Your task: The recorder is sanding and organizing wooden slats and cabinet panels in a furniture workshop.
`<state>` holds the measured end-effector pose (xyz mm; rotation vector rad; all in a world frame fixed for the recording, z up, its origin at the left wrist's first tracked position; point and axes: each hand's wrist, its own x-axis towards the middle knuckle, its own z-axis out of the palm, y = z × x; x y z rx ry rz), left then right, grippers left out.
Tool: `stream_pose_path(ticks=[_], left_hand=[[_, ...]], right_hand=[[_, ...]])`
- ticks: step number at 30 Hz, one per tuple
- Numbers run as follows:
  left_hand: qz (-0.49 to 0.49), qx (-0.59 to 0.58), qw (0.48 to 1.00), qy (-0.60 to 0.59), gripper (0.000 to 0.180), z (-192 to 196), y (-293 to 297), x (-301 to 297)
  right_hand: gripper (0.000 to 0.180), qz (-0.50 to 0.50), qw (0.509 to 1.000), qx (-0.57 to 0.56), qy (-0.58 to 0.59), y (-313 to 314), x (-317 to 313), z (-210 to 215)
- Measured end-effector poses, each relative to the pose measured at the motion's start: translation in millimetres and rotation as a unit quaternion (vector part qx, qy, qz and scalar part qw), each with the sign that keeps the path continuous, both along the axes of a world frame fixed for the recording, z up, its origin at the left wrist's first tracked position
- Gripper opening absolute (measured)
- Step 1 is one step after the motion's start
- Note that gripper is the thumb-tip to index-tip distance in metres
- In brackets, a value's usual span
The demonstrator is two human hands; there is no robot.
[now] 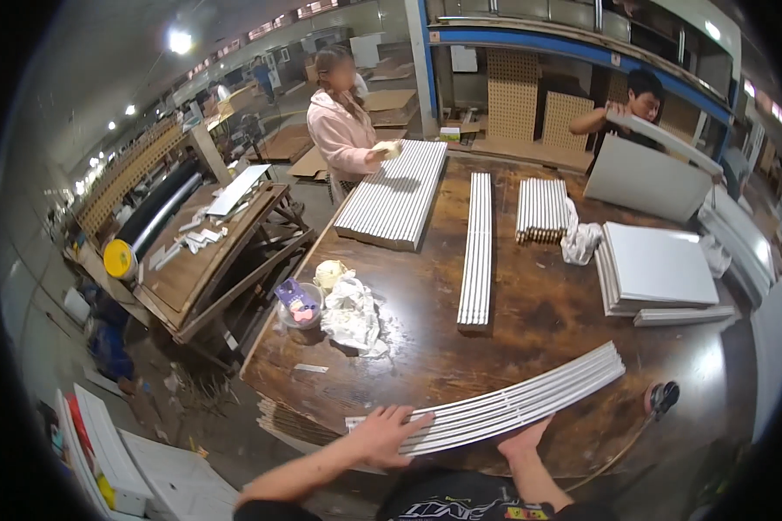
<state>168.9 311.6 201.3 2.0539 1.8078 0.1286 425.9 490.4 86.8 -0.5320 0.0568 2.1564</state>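
Though nr tbl edge [578,467], strips [513,403] uncrowded

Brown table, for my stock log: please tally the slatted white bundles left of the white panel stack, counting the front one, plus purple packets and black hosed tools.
Slatted bundles: 4
Purple packet: 1
Black hosed tool: 1
Total: 6

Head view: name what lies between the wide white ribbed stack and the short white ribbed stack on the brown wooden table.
In the head view, a narrow bundle of long white strips lies between them, with brown tabletop showing on either side.
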Motion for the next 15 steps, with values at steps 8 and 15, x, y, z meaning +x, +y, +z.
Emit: stream_pose_path(ticks=[8,15], left_hand=[[-0.096,-0.063,0.991,0.072,0.108,-33.9,120.0,-54.1],[-0.041,-0.096,0.99,0.093,0.114,-76.0,144.2,-50.7]], right_hand=[[0.042,0.065,0.829,0.153,-0.534,56.0,178.2,-23.1],[0.029,-0.217,0.607,0.261,-0.718,132.8,289.6,-18.4]])
